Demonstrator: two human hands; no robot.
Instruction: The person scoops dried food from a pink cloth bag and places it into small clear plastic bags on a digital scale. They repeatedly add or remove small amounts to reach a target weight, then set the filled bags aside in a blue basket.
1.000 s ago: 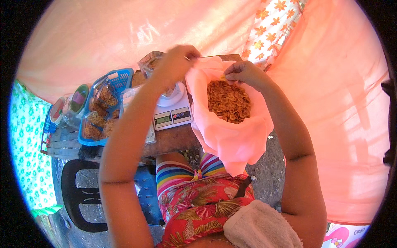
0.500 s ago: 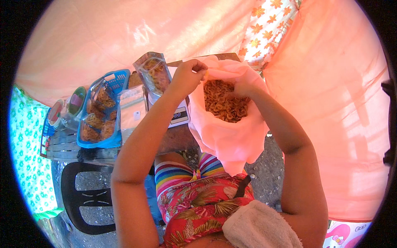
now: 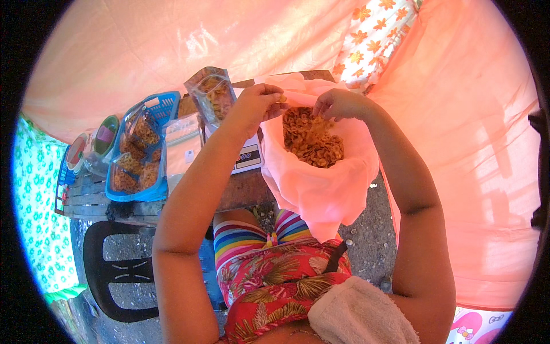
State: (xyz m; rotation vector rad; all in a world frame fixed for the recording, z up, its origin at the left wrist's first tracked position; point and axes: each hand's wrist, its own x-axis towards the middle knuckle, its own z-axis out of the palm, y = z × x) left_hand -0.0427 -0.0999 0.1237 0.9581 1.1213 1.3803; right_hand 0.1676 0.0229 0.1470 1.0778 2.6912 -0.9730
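A container lined with pink cloth (image 3: 321,198) stands at the table's front right, full of small brown curled chips (image 3: 312,146). Over its far left rim my left hand (image 3: 259,108) is closed, a pale chip between thumb and fingers. My right hand (image 3: 346,105) hovers above the right of the heap, fingertips pinched round a chip or a few chips. Behind my left forearm a clear stand-up pouch (image 3: 213,94) partly filled with chips rests on a white kitchen scale (image 3: 249,157), which the arm partly hides.
Flat clear pouches (image 3: 182,146) lie left of the scale. Beside them, a blue basket (image 3: 133,196) holds several filled packs. Lidded tubs (image 3: 105,137) sit farther left on the slatted table (image 3: 86,200). A black chair (image 3: 94,275) stands below; peach cloth (image 3: 458,172) hangs around.
My right hand has lifted out of the chips and moved slightly up, now pinching. My left hand has stayed near the rim.
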